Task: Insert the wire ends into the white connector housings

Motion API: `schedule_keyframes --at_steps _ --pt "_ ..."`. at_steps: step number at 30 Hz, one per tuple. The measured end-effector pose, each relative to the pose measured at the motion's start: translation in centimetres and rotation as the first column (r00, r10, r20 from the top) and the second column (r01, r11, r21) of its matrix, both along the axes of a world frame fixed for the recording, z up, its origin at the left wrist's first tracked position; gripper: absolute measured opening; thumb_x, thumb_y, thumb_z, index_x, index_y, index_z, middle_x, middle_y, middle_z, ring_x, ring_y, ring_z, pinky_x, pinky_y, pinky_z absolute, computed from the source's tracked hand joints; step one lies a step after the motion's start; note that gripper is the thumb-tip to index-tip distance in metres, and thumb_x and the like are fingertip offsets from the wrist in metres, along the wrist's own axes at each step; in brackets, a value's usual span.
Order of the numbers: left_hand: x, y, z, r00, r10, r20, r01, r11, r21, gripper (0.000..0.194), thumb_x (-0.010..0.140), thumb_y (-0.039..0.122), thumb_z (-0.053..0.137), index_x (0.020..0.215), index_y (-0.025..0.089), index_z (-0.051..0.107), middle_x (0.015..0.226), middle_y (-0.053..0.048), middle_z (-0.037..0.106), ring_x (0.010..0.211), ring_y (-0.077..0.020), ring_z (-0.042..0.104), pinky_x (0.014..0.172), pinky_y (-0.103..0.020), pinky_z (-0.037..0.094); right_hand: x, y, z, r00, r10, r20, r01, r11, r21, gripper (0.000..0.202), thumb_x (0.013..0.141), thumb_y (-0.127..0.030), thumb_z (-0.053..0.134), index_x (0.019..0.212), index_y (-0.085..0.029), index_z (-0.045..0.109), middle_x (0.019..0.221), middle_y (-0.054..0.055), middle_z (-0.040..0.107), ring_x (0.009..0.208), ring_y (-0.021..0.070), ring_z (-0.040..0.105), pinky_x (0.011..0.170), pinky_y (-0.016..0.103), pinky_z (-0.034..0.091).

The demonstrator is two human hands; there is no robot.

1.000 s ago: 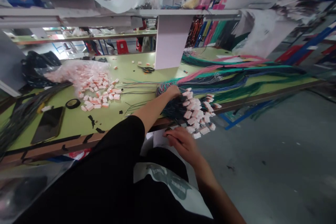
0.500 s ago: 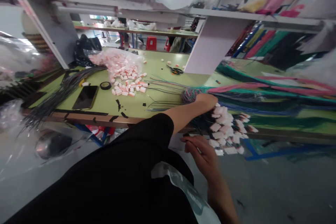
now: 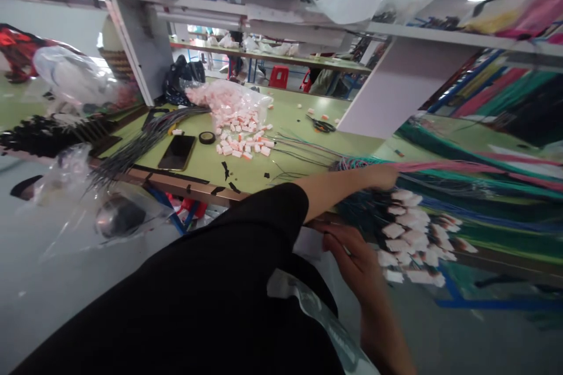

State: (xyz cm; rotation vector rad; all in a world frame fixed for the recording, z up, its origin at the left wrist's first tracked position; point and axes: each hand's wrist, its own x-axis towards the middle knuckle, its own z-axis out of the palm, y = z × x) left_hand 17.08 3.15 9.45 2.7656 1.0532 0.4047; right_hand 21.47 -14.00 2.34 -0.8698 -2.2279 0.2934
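Two hands show: the left hand [image 3: 382, 176] lies on one wire bundle [image 3: 440, 199], and the right hand [image 3: 356, 258] sits just below it. Left of the hands, the tabletop [image 3: 246, 170] carries one phone [image 3: 177, 152], one tape roll [image 3: 206, 137], one pair of scissors [image 3: 323, 125] and one bag of connectors [image 3: 229, 99]; the loose connectors [image 3: 244, 143] are too many and too blurred to count.

Bare green bench [image 3: 250, 173] between loose connectors [image 3: 241, 143] and wire bundle [image 3: 440, 187] gives passage. Phone [image 3: 177, 152], tape roll [image 3: 206, 137], grey cables [image 3: 132, 149] crowd left end. White post [image 3: 387, 96], scissors [image 3: 322, 125] block rear; shelf [image 3: 308, 17] caps overhead.
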Motion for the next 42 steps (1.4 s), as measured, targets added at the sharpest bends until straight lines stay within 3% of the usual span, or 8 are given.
schedule_keyframes --at_steps 4,13,17,20,23,26,35,42 --pt "-4.5 -0.3 3.7 0.98 0.078 0.181 -0.083 0.996 0.018 0.039 0.078 0.001 0.038 0.109 0.008 0.061 0.121 -0.013 0.059 0.106 -0.0154 0.056 0.09 -0.023 0.041 -4.5 1.9 0.3 0.948 0.007 0.319 -0.039 0.995 0.094 0.035 0.089 -0.028 0.036 0.107 -0.02 0.065 0.072 0.006 0.067 0.07 0.018 0.059 0.067 0.031 0.038" --pt "-19.5 -6.3 11.4 0.665 0.425 0.614 -0.47 0.877 -0.099 0.02 0.082 0.011 0.045 0.095 0.011 0.059 0.071 0.0 0.059 0.06 -0.0065 0.055 0.063 -0.022 0.049 -21.9 4.8 -0.8 0.783 0.15 0.603 -0.269 0.957 0.111 0.054 0.089 -0.028 0.043 0.14 -0.018 0.029 0.101 0.011 0.067 0.096 0.023 0.057 0.087 0.039 0.033" --pt "-24.4 -8.4 9.1 0.575 0.501 0.647 -0.521 0.834 -0.182 0.008 0.077 0.014 0.054 0.083 0.014 0.059 0.06 0.003 0.055 0.054 -0.007 0.052 0.061 -0.026 0.05 -22.7 5.3 -0.8 0.838 0.256 0.481 -0.32 0.946 0.055 0.054 0.087 -0.035 0.047 0.136 -0.018 0.035 0.12 0.011 0.059 0.109 0.0224 0.051 0.093 0.037 0.033" --pt "-27.9 -9.4 5.8 0.476 0.625 0.619 -0.615 0.74 -0.273 0.01 0.076 0.013 0.052 0.082 0.011 0.06 0.052 0.003 0.051 0.05 -0.0073 0.051 0.061 -0.026 0.048 -17.5 6.8 0.2 0.89 0.041 0.455 -0.085 0.993 0.076 0.039 0.088 -0.029 0.041 0.125 -0.018 0.051 0.117 0.01 0.062 0.104 0.0225 0.055 0.087 0.035 0.037" --pt "-30.7 -9.8 2.1 0.416 0.715 0.561 -0.679 0.655 -0.331 0.013 0.072 0.015 0.053 0.082 0.012 0.06 0.048 0.003 0.051 0.048 -0.0084 0.051 0.058 -0.023 0.046 -10.7 9.0 0.7 0.776 -0.295 0.558 0.3 0.95 0.084 0.035 0.089 -0.023 0.033 0.101 -0.014 0.065 0.098 0.012 0.068 0.091 0.0238 0.06 0.074 0.032 0.039" --pt "-31.9 -9.5 -0.8 0.44 0.755 0.487 -0.701 0.627 -0.339 0.016 0.069 0.016 0.052 0.08 0.011 0.063 0.048 0.002 0.052 0.046 -0.0087 0.049 0.054 -0.021 0.043 -6.5 10.5 0.5 0.668 -0.326 0.669 0.338 0.934 0.117 0.033 0.087 -0.027 0.038 0.095 -0.016 0.068 0.098 0.011 0.068 0.091 0.0242 0.06 0.07 0.031 0.037" --pt "-25.8 -10.2 -4.1 0.773 0.631 0.062 -0.615 0.771 -0.166 0.028 0.074 0.017 0.045 0.092 0.015 0.067 0.092 -0.005 0.069 0.08 -0.0126 0.06 0.073 -0.021 0.043 -5.1 9.9 -0.2 0.64 -0.181 0.747 0.109 0.983 0.145 0.038 0.089 -0.022 0.033 0.101 -0.012 0.068 0.097 0.013 0.067 0.091 0.0223 0.058 0.075 0.031 0.037" --pt "-21.2 -11.1 -6.2 0.835 0.51 -0.205 -0.536 0.839 -0.096 0.029 0.081 0.027 0.04 0.091 0.017 0.065 0.095 -0.007 0.068 0.088 -0.0192 0.061 0.068 -0.024 0.041 -3.9 9.0 -1.5 0.702 -0.148 0.697 0.137 0.988 0.072 0.042 0.083 -0.008 0.036 0.116 -0.015 0.061 0.12 0.009 0.061 0.107 0.0209 0.054 0.086 0.031 0.039"
